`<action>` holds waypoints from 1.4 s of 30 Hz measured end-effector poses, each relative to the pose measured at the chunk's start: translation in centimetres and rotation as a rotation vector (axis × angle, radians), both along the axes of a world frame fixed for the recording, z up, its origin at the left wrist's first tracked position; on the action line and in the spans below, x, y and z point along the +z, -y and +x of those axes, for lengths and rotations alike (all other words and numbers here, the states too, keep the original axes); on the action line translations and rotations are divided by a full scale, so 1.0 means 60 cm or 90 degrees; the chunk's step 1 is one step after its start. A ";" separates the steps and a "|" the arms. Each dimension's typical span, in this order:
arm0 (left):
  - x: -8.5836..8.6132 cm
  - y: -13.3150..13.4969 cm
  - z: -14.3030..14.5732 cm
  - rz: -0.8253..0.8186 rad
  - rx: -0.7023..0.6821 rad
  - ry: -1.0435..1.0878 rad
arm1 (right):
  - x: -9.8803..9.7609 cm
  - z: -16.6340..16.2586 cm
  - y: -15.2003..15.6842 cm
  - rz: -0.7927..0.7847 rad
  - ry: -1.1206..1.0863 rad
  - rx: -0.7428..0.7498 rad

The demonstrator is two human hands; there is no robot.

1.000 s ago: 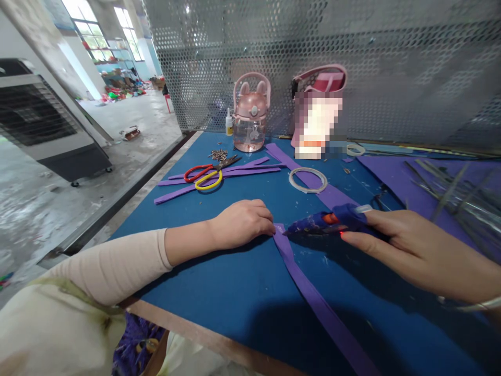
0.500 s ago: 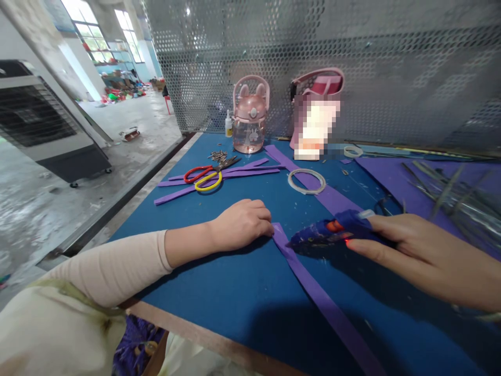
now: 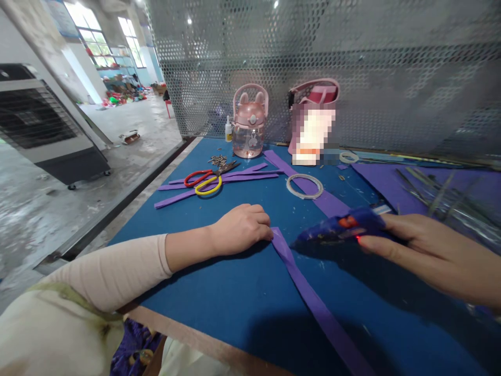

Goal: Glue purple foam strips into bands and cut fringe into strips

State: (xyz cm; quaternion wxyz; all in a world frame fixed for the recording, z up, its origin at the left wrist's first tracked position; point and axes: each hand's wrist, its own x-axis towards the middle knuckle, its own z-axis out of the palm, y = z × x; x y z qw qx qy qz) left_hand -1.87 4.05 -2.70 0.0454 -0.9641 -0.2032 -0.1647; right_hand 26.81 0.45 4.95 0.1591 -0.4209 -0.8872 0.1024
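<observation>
My left hand (image 3: 240,227) rests on the blue table (image 3: 242,292) with its fingers curled, pressing down the near end of a long purple strip (image 3: 313,303) that runs toward the front edge. My right hand (image 3: 430,253) grips a blue glue gun (image 3: 340,228) with a red light, its nozzle pointing left, a short way right of the strip's end.
Red and yellow scissors (image 3: 203,180) lie on more purple strips (image 3: 219,183) at the back left. A white ring (image 3: 304,186), a pink bottle (image 3: 249,130) and a pink bag (image 3: 315,117) stand further back. A purple sheet (image 3: 387,180) and thin rods (image 3: 442,196) lie at the right.
The glue gun's nozzle has drawn back a little to the right, away from the strip's end. My left hand stays pressed on the strip.
</observation>
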 end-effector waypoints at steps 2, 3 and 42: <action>0.000 0.001 0.000 0.013 0.005 -0.002 | -0.013 0.008 -0.012 0.033 -0.008 -0.085; 0.001 0.002 0.000 0.020 0.008 -0.004 | -0.023 0.009 -0.020 0.058 -0.002 -0.123; 0.020 0.072 0.040 -1.068 0.099 0.663 | -0.074 -0.127 0.079 0.184 -0.040 0.034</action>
